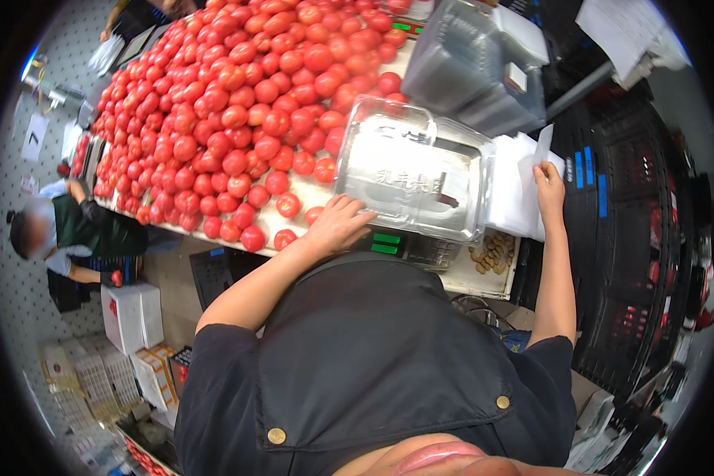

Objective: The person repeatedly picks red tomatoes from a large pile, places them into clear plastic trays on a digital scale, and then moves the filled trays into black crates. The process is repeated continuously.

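Observation:
An open clear plastic clamshell box lies over a scale with green displays, directly before me. My left hand rests at the box's lower left corner, fingers spread; whether it grips the rim is unclear. To the right of the box, my right hand pinches a thin white sheet at the edge of a stack of white sheets. A large heap of red tomatoes covers the table to the left, with a few loose tomatoes near my left hand.
Stacked clear plastic boxes stand behind the white sheets. Small brown nuts or roots lie at the table's near right corner. Black crates rise on the right. A co-worker stands at left by white foam boxes.

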`<act>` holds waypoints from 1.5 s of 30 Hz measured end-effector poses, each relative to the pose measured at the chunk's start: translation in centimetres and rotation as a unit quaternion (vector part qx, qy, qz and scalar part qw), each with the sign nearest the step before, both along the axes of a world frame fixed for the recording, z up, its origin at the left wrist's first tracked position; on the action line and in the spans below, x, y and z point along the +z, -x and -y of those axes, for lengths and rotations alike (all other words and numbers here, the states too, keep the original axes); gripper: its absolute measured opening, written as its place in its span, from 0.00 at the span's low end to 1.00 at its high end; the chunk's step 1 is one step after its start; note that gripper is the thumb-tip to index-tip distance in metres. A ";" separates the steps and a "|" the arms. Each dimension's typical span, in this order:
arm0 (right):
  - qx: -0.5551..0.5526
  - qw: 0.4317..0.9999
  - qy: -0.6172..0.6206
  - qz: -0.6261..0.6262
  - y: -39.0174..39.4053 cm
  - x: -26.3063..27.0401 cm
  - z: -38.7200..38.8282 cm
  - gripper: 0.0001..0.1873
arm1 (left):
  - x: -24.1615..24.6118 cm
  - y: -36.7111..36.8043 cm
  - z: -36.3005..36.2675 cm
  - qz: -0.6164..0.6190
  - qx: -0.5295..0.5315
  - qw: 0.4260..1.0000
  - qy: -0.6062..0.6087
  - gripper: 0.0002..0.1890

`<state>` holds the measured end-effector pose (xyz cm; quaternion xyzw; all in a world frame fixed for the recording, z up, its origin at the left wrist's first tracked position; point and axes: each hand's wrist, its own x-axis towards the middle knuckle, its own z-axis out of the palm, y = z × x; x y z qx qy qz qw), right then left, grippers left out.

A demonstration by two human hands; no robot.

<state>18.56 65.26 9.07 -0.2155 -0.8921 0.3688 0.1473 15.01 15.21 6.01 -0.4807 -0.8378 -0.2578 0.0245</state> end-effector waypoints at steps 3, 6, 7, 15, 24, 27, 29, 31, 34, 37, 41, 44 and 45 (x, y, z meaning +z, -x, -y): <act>0.154 0.979 0.125 -0.050 3.6 1.1 9.2 0.07 | 1.5 -1.0 0.3 -0.003 0.026 0.998 -0.056 0.22; 0.302 0.943 -0.006 -0.142 6.8 -0.8 21.4 0.05 | 2.7 -1.4 0.8 -0.099 0.055 0.984 -0.138 0.23; 0.323 0.932 -0.062 -0.152 7.9 -1.8 24.9 0.06 | 2.9 -1.4 0.9 -0.135 0.057 0.973 -0.176 0.24; 0.351 0.920 -0.163 0.060 11.5 -6.5 31.5 0.15 | 0.3 0.6 -1.8 0.073 -0.017 0.978 0.193 0.26; 0.312 0.921 -0.221 0.068 9.9 -4.1 31.3 0.29 | -1.3 2.6 -0.5 0.075 0.016 0.997 -0.001 0.20; 0.297 0.949 -0.097 -0.049 8.9 -3.0 29.7 0.24 | -2.0 5.7 7.4 0.015 0.255 0.967 -0.004 0.13; 0.279 0.958 -0.038 -0.049 7.5 -2.2 28.6 0.21 | -2.5 9.3 13.6 -0.061 0.415 0.895 -0.154 0.17; 0.266 0.964 -0.002 -0.021 6.2 -1.8 28.6 0.18 | -3.4 11.9 17.9 -0.048 0.617 0.779 -0.102 0.31; 0.252 0.967 0.045 0.005 5.5 -1.5 29.8 0.16 | -4.9 16.1 19.8 0.035 0.659 0.743 -0.114 0.43; 0.252 0.966 0.066 0.005 5.8 -1.4 31.4 0.15 | -6.2 18.4 17.5 0.122 0.764 0.629 -0.069 0.44; 0.263 0.960 0.091 0.016 6.0 -1.3 32.6 0.15 | -6.8 20.4 16.2 0.079 0.816 0.562 -0.108 0.44; 0.273 0.956 0.101 0.019 5.8 -1.2 32.6 0.14 | -7.3 21.1 17.5 0.094 0.804 0.570 -0.142 0.42; 0.269 0.959 0.090 0.029 5.7 -1.0 32.5 0.14 | -7.4 21.0 18.1 0.103 0.797 0.575 -0.154 0.42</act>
